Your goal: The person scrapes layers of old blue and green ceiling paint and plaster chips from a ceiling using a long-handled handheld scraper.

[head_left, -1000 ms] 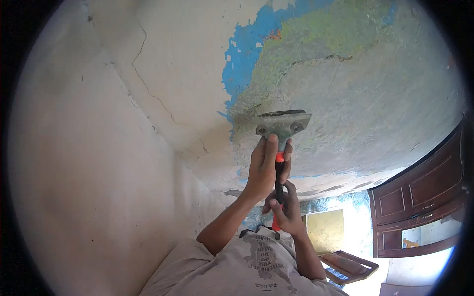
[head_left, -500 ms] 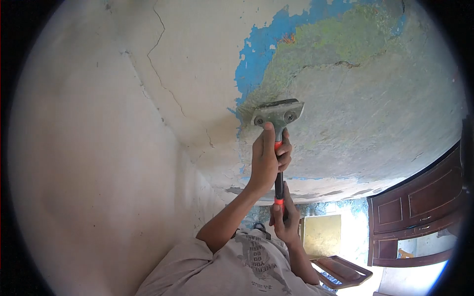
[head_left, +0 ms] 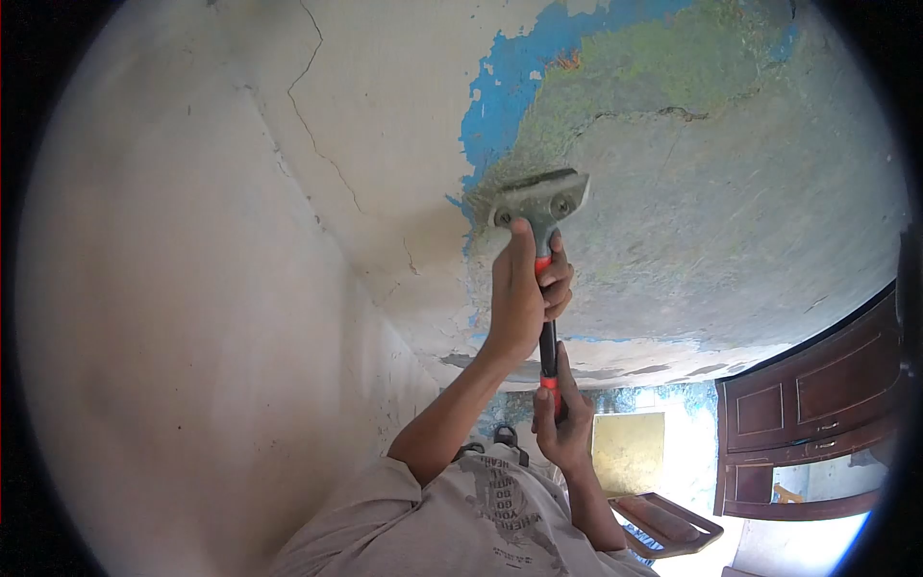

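A long-handled scraper with a black and red handle and a wide grey metal head stands nearly upright in view. Its blade edge lies against the patchy ceiling or wall surface, close to the border between bare grey plaster and blue paint. My left hand is wrapped round the upper handle just under the head, thumb laid along it. Lower down, my right hand grips the handle's red and black end. The head looks slightly blurred.
Cream paint with a long crack borders the blue strip. A pale wall rises at left. Dark wooden cabinets stand at right, near a yellowish panel and a brown-framed tray-like object.
The scraper head and my left hand have shifted a little upward in view across the surface. My right hand stays on the handle's end.
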Motion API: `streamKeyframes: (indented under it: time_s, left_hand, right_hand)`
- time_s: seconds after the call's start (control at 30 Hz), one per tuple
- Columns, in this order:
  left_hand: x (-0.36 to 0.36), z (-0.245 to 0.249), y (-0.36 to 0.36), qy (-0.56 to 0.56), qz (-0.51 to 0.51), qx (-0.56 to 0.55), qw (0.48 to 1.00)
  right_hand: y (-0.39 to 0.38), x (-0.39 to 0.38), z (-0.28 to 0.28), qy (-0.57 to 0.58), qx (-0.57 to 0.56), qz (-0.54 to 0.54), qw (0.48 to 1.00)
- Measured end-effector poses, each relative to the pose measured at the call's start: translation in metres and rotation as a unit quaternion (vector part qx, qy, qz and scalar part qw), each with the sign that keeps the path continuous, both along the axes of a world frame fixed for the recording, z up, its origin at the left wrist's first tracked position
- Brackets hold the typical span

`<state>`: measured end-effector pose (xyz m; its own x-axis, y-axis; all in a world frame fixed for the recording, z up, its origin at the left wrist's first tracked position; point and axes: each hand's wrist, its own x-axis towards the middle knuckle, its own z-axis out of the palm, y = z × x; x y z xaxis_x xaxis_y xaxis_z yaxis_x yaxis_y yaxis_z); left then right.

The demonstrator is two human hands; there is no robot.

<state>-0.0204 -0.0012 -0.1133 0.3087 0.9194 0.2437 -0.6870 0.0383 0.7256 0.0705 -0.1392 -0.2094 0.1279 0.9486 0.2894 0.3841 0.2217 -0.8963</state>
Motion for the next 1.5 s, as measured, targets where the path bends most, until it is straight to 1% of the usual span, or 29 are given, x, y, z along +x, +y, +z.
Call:
streamKeyframes:
  time_s: [0.07,0.1,0.17,0.27,0.4,0.47,0.57,0.67,0.73,0.77,0.87,0.97,1.0,1.07,1.17,1.27,1.37,1.4,1.5]
  left_hand:
    - [-0.003,0.009,0.002,-0.007,0.01,0.01,1.0]
    - [-0.004,0.012,0.002,-0.01,0.016,0.017,1.0]
    - [-0.001,0.001,0.002,-0.013,-0.002,0.005,1.0]
    - [0.005,-0.005,-0.002,-0.019,-0.014,-0.022,0.999]
    - [-0.002,0.007,0.001,-0.019,0.007,0.0,1.0]
    - [0.003,0.004,0.0,-0.031,-0.004,-0.011,0.999]
    - [0.005,0.001,-0.003,-0.031,-0.006,-0.018,0.999]
    - [0.0,0.006,0.001,-0.033,0.003,-0.001,0.999]
    - [-0.003,0.011,0.004,-0.038,0.017,0.008,0.999]
    - [-0.002,0.01,0.002,-0.04,0.01,-0.006,0.999]
    - [0.008,0.002,-0.002,-0.041,-0.018,-0.036,0.998]
    - [0.006,0.003,-0.002,-0.03,-0.013,-0.013,0.999]
    - [0.005,0.006,-0.003,-0.019,0.002,-0.023,1.0]
    - [0.001,0.01,0.001,-0.034,0.005,-0.009,0.999]
    - [0.004,0.009,0.0,-0.039,0.008,-0.006,0.999]
    - [0.005,0.004,-0.001,-0.034,-0.004,-0.026,0.999]
    - [-0.006,0.012,0.004,-0.044,0.016,-0.006,0.999]
    - [-0.004,0.012,0.003,-0.035,0.03,0.004,0.999]
    - [-0.001,0.004,-0.001,-0.036,0.013,-0.022,0.999]
  right_hand:
    - [0.006,-0.003,0.009,-0.021,0.028,-0.009,0.999]
    - [0.004,-0.002,0.011,-0.019,0.014,-0.009,1.0]
    - [-0.001,0.003,0.01,-0.015,-0.011,-0.009,1.0]
    - [-0.006,0.008,0.001,-0.007,0.006,-0.012,1.0]
    - [-0.002,0.004,0.01,-0.054,0.024,-0.012,0.998]
    - [0.0,0.007,0.007,-0.063,0.04,-0.002,0.997]
    - [-0.004,0.013,0.004,-0.038,0.033,0.002,0.999]
    - [0.002,0.009,0.007,-0.101,0.071,-0.004,0.992]
    - [0.002,0.006,0.022,-0.096,0.059,-0.013,0.994]
    - [0.002,0.005,0.027,-0.092,0.053,-0.016,0.994]
    - [-0.009,0.013,0.016,-0.044,-0.005,-0.016,0.999]
    - [-0.007,0.01,0.016,-0.059,0.013,-0.017,0.998]
    - [-0.005,0.008,0.017,-0.072,0.03,-0.018,0.997]
    - [0.001,0.006,0.02,-0.097,0.063,-0.017,0.993]
    - [-0.003,0.007,0.022,-0.033,0.017,-0.013,0.999]
    - [-0.006,0.013,0.009,-0.047,-0.006,-0.008,0.999]
    - [0.004,0.001,0.028,-0.073,0.054,-0.003,0.996]
    - [0.004,0.002,0.023,-0.074,0.059,-0.007,0.995]
    - [-0.004,0.005,0.021,-0.048,0.018,-0.01,0.999]
